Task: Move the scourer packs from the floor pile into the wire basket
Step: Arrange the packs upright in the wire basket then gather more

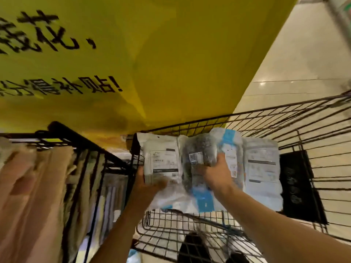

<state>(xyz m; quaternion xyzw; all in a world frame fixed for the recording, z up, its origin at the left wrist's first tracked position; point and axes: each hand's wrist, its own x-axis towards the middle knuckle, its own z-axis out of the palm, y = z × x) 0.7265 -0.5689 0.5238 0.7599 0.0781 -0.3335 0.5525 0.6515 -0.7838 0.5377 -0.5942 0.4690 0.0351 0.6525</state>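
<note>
Several scourer packs in clear and white plastic with blue bands lie side by side inside the black wire basket (303,118). My left hand (150,181) grips the leftmost white pack (161,158) at its lower edge. Resting on top of the middle pack (199,149), which shows dark scourers through the plastic, is my right hand (216,171), its thumb hooked over that pack's upper part. A flat white pack (264,168) lies to the right of it. The floor pile is out of view.
A large yellow sign with black lettering (133,54) hangs just beyond the basket. A black wire rack (91,149) holding beige cloths (38,186) stands at the left. Pale floor tiles (296,63) stretch to the right. A black label holder (296,183) sits on the basket's right side.
</note>
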